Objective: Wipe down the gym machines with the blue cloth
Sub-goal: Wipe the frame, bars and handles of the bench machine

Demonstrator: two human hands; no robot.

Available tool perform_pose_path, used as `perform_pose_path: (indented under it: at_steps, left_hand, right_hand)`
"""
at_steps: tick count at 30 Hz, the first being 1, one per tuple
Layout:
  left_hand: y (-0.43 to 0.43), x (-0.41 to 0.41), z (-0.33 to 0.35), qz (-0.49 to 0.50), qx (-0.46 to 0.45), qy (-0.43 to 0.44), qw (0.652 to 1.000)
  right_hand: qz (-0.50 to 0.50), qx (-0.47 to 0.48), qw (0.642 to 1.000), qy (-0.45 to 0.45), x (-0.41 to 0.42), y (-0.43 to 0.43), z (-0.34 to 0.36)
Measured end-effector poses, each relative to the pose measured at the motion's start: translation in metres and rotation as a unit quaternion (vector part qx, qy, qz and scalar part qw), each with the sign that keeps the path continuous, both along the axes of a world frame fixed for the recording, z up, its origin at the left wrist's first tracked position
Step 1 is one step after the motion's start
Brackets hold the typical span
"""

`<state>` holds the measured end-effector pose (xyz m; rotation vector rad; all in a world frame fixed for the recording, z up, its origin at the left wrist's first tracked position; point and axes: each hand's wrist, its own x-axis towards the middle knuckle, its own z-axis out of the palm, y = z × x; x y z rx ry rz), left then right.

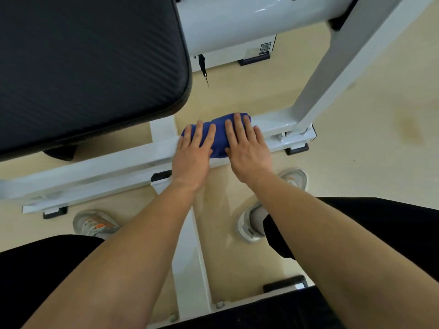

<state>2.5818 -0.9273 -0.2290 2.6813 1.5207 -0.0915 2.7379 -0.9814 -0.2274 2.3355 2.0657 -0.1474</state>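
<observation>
**First:** Pale beige flooring, smooth and faintly glossy, is being shown beneath a white-painted metal frame. What is being seen of the machine itself?

**Second:** A square-section white crossbar is being seen running low across the view, with black rubber feet tucked under it. A thick black pad, finely ribbed and round-cornered, is being carried above it at upper left. A glossy white rounded housing is being seen beyond.

**First:** And where is the blue cloth being found?

**Second:** The blue cloth, soft and bunched into a rounded lump, is being pressed onto the top of the crossbar, near the pad's lower right corner.

**First:** How are the hands being posed?

**Second:** Both are being laid palm-down, side by side. The left hand is being rested on the cloth's left part, its fingers straight and slightly spread. The right hand is being pressed on the right part, its fingers likewise straight and lightly fanned. Both bare forearms are being stretched forward and down.
</observation>
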Motion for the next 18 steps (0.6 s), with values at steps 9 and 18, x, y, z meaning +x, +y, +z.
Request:
perform_pose_path:
  at_steps: [9,18]
  left_hand:
    - [0.001,0.107,-0.01,-0.099,0.014,-0.026,0.995]
    - [0.015,0.043,-0.009,-0.135,0.037,-0.043,0.989]
  right_hand:
    - [-0.015,0.045,0.989,-0.14,0.108,-0.027,-0.009]
    - [0.009,0.028,0.996,-0.083,0.047,-0.008,-0.001]
